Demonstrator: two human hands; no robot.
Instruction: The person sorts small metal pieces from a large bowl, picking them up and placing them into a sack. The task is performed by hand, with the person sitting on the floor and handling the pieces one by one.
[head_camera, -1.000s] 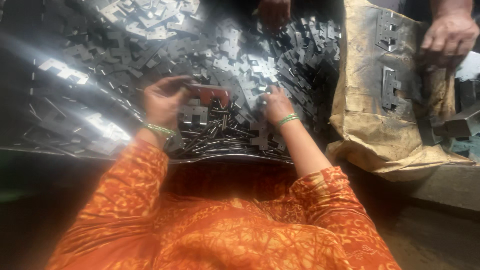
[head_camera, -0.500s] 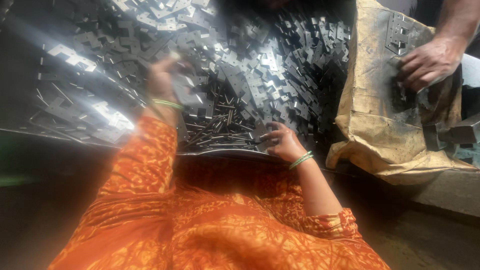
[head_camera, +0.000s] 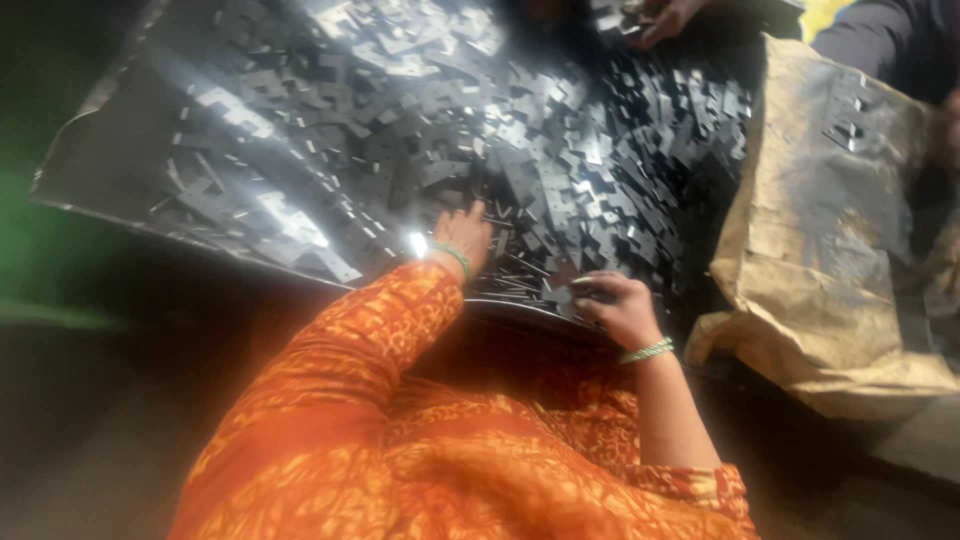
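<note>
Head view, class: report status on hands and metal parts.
Left hand reaching into the metal pieces. Right hand closed on one piece. Another person's hand opposite.

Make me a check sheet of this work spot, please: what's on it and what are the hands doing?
Surface: shiny dark metal tray.
Job's things: heap of small flat grey metal plates; thin metal pins near the hands.
Clutter: worn brown paper sack on the right.
Grips: left hand flat in the pieces; right hand closed on a small dark metal piece.
Cables: nothing seen.
Surroundings: another person's hand at the top.
</note>
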